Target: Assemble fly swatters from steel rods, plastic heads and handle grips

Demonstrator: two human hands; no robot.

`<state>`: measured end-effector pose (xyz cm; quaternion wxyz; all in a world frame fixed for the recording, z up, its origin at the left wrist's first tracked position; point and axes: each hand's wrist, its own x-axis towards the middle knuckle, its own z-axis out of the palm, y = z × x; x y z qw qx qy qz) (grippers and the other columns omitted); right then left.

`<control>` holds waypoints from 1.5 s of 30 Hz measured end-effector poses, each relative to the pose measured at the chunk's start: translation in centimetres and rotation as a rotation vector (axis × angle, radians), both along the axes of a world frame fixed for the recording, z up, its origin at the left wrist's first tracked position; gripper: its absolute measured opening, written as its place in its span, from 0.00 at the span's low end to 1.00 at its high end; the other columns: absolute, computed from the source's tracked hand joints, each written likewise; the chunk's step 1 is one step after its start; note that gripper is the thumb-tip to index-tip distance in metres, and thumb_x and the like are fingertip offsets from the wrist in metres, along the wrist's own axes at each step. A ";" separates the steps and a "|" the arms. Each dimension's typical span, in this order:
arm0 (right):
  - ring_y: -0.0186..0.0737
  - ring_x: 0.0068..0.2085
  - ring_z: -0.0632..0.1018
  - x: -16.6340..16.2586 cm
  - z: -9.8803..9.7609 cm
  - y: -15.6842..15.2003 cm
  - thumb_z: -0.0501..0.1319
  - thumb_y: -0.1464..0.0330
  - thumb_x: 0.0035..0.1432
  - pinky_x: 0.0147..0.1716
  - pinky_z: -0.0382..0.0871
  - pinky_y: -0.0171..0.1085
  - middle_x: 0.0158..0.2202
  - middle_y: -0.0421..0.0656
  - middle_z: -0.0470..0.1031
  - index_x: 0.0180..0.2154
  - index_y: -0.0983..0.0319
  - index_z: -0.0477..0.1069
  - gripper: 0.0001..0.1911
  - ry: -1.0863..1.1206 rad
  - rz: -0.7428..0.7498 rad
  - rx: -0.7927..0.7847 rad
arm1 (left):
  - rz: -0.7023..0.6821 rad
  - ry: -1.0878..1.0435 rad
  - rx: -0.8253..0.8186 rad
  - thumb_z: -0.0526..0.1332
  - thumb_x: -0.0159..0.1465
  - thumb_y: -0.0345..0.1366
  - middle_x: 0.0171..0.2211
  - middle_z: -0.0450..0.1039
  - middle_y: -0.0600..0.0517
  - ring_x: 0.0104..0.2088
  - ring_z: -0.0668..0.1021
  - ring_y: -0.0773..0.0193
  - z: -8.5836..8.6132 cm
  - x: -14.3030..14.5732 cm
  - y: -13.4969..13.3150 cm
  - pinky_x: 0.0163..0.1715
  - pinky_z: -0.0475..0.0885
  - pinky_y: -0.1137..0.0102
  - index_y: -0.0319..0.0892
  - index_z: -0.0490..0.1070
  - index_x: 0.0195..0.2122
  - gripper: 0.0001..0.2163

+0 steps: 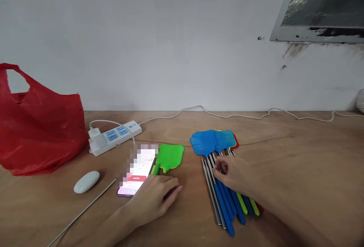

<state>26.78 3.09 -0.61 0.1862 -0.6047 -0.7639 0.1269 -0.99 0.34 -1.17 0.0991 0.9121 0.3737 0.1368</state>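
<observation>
The fly swatters (219,197) lie in a fanned pile right of centre on the bench (307,156), mesh heads to the far side, coloured handles pointing near. The right hand (234,173) rests over their metal shafts, thumb and forefinger bent narrowly toward each other; whether they pinch a shaft, I can't tell. The left hand (155,194) curls at the near end of a green fly swatter (170,156), beside the phone (139,171); its grip is hidden from me.

They look light, with stiff, smooth, perhaps slippery shafts and flexible heads; the handles seem the surest hold. The wall (170,50) bounds the far edge, the power strip (115,137) crowds the left, and the easiest room for swinging long shafts is rightward.
</observation>
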 end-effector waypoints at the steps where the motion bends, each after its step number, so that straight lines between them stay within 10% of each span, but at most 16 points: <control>1: 0.37 0.25 0.70 0.0 -0.1 0.0 0.62 0.67 0.54 0.24 0.52 0.34 0.20 0.37 0.68 0.24 0.59 0.69 0.07 0.002 0.004 -0.006 | 0.001 -0.003 -0.002 0.47 0.74 0.35 0.26 0.71 0.53 0.26 0.73 0.62 0.0 0.0 0.0 0.26 0.56 0.69 0.43 0.62 0.29 0.15; 26: 0.46 0.30 0.76 -3.1 -1.1 0.4 0.63 0.66 0.52 0.27 0.46 0.38 0.25 0.45 0.77 0.23 0.59 0.71 0.08 -0.148 -0.162 0.128 | -0.022 0.016 -0.017 0.47 0.74 0.34 0.29 0.73 0.52 0.29 0.75 0.61 -0.1 0.2 -0.3 0.27 0.58 0.69 0.43 0.63 0.31 0.13; 45: 0.34 0.17 0.65 -0.7 -0.1 1.6 0.47 0.63 0.63 0.19 0.58 0.32 0.14 0.31 0.60 0.30 0.56 0.56 0.09 0.600 0.005 -0.183 | -0.094 0.088 -0.001 0.49 0.70 0.27 0.37 0.76 0.50 0.35 0.79 0.57 0.0 0.8 -0.6 0.32 0.63 0.67 0.46 0.66 0.53 0.14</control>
